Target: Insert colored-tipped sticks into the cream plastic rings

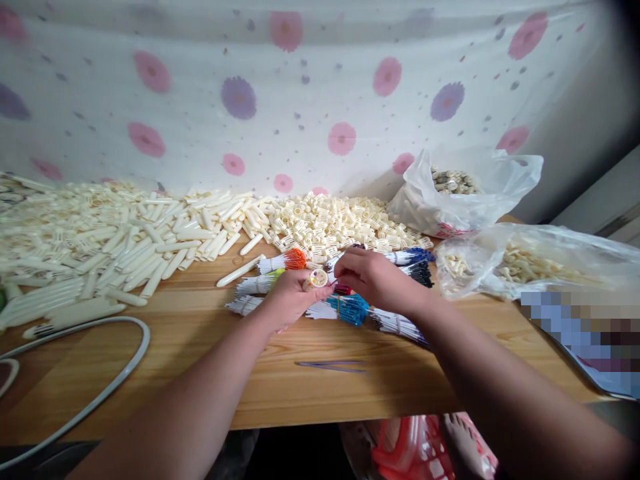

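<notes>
Near the middle of the table, my left hand [286, 299] is closed around a short cream plastic tube [315, 281], its open end facing up with small coloured bits inside. My right hand [371, 275] is just to its right, fingers pinched together beside the tube; what they hold, if anything, is too small to make out. Around both hands lie bundles of thin white pen refills with coloured ends: an orange bundle [294, 259], a teal bundle [351, 309], a black bundle [420, 274] and a dark blue bundle [419, 256]. A red end shows below my right fingers.
Cream pen barrels [145, 257] and short slotted cream parts [330, 217] are heaped at the back and left. Two plastic bags of parts [425, 210] stand right. Thin tweezer-like sticks [330, 366] lie in front. A white cable [143, 340] loops at left; a red basket [415, 447] is below.
</notes>
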Tool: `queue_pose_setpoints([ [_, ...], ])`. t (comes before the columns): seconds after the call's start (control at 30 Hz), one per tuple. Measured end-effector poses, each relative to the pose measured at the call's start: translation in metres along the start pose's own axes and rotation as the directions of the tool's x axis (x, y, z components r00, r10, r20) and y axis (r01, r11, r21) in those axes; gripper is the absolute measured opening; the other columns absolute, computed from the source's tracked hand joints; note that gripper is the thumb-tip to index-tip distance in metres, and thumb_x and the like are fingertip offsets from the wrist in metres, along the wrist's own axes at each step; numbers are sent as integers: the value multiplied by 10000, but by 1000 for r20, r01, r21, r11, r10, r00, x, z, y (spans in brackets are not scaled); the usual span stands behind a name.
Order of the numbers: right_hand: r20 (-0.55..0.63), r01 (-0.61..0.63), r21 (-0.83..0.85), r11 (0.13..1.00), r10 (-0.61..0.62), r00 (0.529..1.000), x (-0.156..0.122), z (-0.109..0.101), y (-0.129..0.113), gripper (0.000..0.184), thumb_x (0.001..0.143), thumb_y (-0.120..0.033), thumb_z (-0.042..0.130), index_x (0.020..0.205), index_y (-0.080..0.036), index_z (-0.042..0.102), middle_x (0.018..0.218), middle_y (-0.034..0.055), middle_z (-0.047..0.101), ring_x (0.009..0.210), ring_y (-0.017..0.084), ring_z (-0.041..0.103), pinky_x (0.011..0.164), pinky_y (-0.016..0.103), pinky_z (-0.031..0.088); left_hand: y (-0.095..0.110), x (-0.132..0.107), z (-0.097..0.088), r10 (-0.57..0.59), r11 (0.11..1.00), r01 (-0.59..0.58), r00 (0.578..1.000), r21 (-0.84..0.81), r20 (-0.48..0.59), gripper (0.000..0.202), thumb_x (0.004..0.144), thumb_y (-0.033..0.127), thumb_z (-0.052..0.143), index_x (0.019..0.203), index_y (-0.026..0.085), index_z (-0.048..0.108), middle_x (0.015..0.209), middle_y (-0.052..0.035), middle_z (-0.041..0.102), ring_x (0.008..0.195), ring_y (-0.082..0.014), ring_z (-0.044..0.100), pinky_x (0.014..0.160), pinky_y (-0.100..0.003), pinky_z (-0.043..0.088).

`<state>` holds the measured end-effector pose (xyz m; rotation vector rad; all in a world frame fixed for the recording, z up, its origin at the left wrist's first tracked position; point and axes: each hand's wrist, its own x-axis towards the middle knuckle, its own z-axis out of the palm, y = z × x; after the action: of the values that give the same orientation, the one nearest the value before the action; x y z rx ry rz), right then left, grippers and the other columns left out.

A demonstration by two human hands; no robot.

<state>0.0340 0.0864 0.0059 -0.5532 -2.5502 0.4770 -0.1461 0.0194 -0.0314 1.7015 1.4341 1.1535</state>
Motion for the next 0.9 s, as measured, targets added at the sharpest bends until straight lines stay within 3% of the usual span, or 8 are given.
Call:
queue_pose_setpoints([
  [0.07,-114,-83,233,969,112,987,2,13,5,156,799,-120,524,930,-146,605,760,15,577,670,101,525,613,227,431,-2,1,-2,-26,998,25,999,-50,-21,187,770,299,623,664,147,651,567,17,578,518,-98,479,504,-225,376],
  [0.2,-174,-128,667,734,321,931,-1,33,14,263,777,-198,574,1034,-141,589,830,40,640,714,109,593,620,244,488,-1,3,-5,-54,993,51,998,-108,-23,177,789,277,600,673,148,638,602,12,585,570,-102,509,551,-230,401],
  [0.43,-177,-39,788,614,287,941,-7,32,10,117,777,-225,634,870,-157,651,729,-1,654,637,81,583,613,233,484,-2,1,-3,-57,982,64,997,-177,43,208,796,305,601,670,142,628,607,5,584,592,-104,525,561,-231,417],
  [0.53,-165,18,763,646,168,972,-8,28,7,77,802,-218,621,818,-144,610,709,-1,627,648,84,570,604,226,471,-5,-1,-3,-3,976,36,988,-215,152,217,809,325,588,705,142,639,635,-9,608,612,-110,549,589,-239,441],
  [0.67,-268,105,523,846,46,962,-14,21,0,68,845,-195,568,789,-155,574,716,13,612,656,101,561,605,242,462,-7,0,-3,34,989,-12,989,-150,145,223,813,357,596,797,148,673,736,-37,661,707,-144,600,660,-267,469],
  [0.73,-442,184,401,898,13,897,-21,13,-8,30,840,-166,568,815,-175,581,753,25,627,702,125,588,642,275,485,-6,2,-3,29,998,-28,1000,-63,12,213,798,354,618,820,151,680,770,-46,676,736,-161,613,680,-281,473],
  [0.83,-689,287,273,918,-22,725,-34,-3,-25,121,822,-114,568,888,-212,592,822,42,653,790,166,630,706,329,520,-6,4,-4,80,996,-71,984,62,-162,178,771,322,647,753,147,672,728,-40,665,691,-157,599,654,-280,464],
  [0.9,-719,309,194,931,-79,691,-40,-13,-37,158,815,-108,569,909,-232,598,831,47,667,799,179,644,699,335,535,-5,5,-4,156,985,-138,971,106,-184,168,773,297,642,692,149,652,695,-31,647,678,-153,588,652,-277,456],
])
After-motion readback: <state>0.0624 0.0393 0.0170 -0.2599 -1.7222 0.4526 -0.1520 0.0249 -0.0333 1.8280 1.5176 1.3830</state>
